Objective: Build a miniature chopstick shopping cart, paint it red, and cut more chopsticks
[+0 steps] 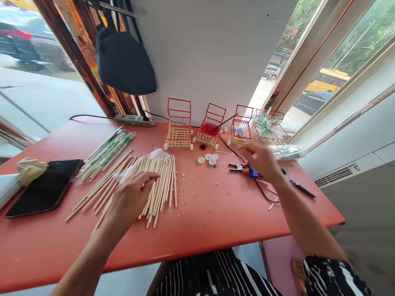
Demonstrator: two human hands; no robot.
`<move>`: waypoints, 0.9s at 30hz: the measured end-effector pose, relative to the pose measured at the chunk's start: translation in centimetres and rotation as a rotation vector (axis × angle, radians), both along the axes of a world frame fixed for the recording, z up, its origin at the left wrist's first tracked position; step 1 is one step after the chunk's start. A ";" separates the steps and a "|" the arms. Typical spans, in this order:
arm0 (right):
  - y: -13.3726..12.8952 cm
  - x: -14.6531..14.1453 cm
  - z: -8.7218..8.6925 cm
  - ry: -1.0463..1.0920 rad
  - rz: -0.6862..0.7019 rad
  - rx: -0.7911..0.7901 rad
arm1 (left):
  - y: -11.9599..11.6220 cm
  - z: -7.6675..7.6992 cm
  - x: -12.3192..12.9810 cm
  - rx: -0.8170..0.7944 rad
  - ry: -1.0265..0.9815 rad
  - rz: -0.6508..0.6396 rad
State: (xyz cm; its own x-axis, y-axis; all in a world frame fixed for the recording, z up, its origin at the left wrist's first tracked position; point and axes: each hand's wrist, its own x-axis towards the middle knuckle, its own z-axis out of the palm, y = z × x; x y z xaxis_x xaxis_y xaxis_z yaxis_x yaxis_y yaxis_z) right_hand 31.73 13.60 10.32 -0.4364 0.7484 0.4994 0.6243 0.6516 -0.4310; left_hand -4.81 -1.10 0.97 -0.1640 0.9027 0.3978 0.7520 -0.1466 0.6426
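Note:
My left hand [131, 197] is over a spread pile of bare wooden chopsticks [159, 185], its thumb and fingers apart. Whether it touches them I cannot tell. On the other side, my right hand [261, 158] hovers with loosely bent fingers and nothing visible in them. Below it lie pliers [237, 167] and a blue tool with a black cord [253, 172], partly covered by the hand. Several small white caps [212, 161] sit mid-table. Behind them stand little wooden carts with red frames, one at the left [179, 133] and one with a red basin [210, 129].
Wrapped chopsticks [106, 154] lie at the left beside a black tablet [46, 187]. A power strip [135, 119] is at the back. Black-handled cutters [299, 185] lie right. Wood crumbs dot the red table [197, 230]. A dark bag [126, 61] hangs above.

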 end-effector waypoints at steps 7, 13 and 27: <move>-3.1 -15.9 -8.8 -0.194 0.174 -0.361 | -2.0 -3.6 1.7 0.069 0.224 -0.225; -2.0 -21.3 -10.8 -0.294 -0.002 -0.486 | -4.1 -4.9 2.9 0.068 0.293 -0.270; -2.4 -16.2 -8.5 -0.157 0.174 -0.915 | -2.2 -4.1 0.8 0.040 0.330 -0.204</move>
